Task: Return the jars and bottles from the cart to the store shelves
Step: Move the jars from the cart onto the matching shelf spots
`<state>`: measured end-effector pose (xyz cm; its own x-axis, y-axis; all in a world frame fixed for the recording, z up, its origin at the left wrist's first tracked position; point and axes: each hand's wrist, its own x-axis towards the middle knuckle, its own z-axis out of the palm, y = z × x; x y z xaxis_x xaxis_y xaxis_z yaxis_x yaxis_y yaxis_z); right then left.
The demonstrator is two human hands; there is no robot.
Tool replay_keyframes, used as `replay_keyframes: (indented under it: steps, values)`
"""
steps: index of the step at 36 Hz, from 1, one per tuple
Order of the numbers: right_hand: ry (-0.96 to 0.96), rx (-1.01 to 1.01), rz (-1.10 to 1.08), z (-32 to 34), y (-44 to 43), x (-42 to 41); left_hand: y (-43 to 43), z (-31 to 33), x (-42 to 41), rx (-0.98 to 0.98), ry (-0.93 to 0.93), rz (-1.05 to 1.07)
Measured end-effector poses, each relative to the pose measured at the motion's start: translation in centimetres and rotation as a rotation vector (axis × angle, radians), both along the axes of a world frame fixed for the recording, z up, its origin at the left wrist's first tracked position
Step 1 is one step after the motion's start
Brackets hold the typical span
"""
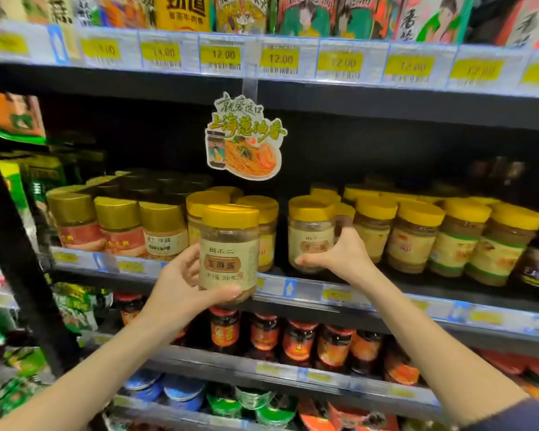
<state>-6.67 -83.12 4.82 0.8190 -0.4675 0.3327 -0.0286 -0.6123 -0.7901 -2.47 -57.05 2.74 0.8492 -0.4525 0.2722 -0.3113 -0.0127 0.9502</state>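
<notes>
My left hand grips a yellow-lidded jar with a beige label, held upright in front of the middle shelf. My right hand is wrapped around a matching yellow-lidded jar that stands on that shelf, just right of a gap. More yellow-lidded jars stand in rows to the right, and two sit behind the held jar. The cart is out of view.
Gold-lidded jars fill the shelf's left part. A noodle promo sign hangs from the upper shelf edge above the gap. Red-labelled dark jars line the shelf below. A black upright post stands at left.
</notes>
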Motion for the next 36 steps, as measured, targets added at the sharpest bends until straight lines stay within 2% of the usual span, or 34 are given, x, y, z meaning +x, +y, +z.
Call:
replay_keyframes:
  steps: [11,26,36]
  values:
    - [0.232,-0.032,0.078,-0.6,-0.6,1.1,-0.5,-0.1,0.1,-0.009,-0.007,0.006]
    - [0.271,-0.130,0.008,-1.0,-0.5,1.6,-0.9,-0.6,-0.3,0.008,0.011,0.021]
    - [0.259,-0.238,-0.025,-1.1,0.2,1.6,-2.6,-0.8,-0.6,-0.082,0.048,0.043]
